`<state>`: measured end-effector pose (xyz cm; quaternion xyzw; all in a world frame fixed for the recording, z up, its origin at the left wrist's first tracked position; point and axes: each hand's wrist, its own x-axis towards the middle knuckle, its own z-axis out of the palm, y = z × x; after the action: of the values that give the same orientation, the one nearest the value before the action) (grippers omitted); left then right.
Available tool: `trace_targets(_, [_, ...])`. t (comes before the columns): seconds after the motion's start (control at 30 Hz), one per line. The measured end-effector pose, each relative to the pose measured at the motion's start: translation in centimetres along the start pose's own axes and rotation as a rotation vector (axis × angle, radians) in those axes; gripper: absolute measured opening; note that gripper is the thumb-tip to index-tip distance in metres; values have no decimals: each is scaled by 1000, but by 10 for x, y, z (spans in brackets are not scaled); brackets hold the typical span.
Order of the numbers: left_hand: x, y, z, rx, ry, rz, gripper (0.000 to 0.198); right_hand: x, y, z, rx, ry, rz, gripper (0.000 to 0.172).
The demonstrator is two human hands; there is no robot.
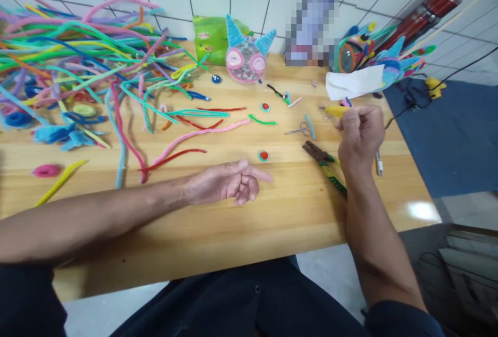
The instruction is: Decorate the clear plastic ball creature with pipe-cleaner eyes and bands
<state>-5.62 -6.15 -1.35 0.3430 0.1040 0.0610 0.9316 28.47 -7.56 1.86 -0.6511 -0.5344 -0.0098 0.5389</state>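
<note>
My right hand (361, 132) is closed round a yellow glue gun (335, 111) at the right of the table, its nozzle pointing left. Palm turned partly up, my left hand (229, 182) rests low over the middle, index finger stretched out and the others loosely curled, with nothing in it. Just beyond its fingertip lies a small red disc with a teal rim (263, 156); a similar red disc (265, 107) lies farther back. Between the hands are pliers (321, 158) with green-yellow handles, small scissors (301, 129) and a green pipe cleaner piece (262, 120).
Tangled pipe cleaners (89, 52) cover the left side. At the back stand a round figure with blue horns (246, 65) and a green packet (210, 39). White paper (354, 83) lies behind the right hand, near a red cylinder (424, 20). A black cord (447, 75) runs off right.
</note>
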Motion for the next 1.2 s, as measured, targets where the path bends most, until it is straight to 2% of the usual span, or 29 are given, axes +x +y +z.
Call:
trace_targets(0.13, [-1,0,0,57,-30,-9,68,2,-5,-2,83,16,-97,20])
trace_targets(0.3, [-3,-1,-2,122,-31,-37,65,19,-23,-25,70,36,-100,5])
trace_targets(0.5, [-4,-2,-1,243,-42,-32,56,58,-43,-57,-95,2,-142,9])
trace_targets(0.63, [-5,2,3,318,-30,-49,57,74,-56,-62,-261,0,-223,16])
trace_targets(0.7, [-6,4,5,351,-29,-63,59,75,-62,-55,-348,-49,-264,20])
trace_targets(0.77, [-6,6,6,380,-24,-82,62,70,-65,-40,-426,-160,-310,24])
trace_targets(0.87, [-7,6,8,401,-13,-106,66,50,-59,-6,-464,-447,-351,23])
trace_targets(0.97, [-7,7,11,399,-16,-114,67,24,-44,29,-468,-683,-285,12])
trace_targets(1.07, [-7,8,13,402,-14,-129,64,9,-28,49,-480,-786,-230,5])
trace_targets(1.2, [-7,9,14,396,-11,-146,65,10,-17,50,-453,-841,-216,8])
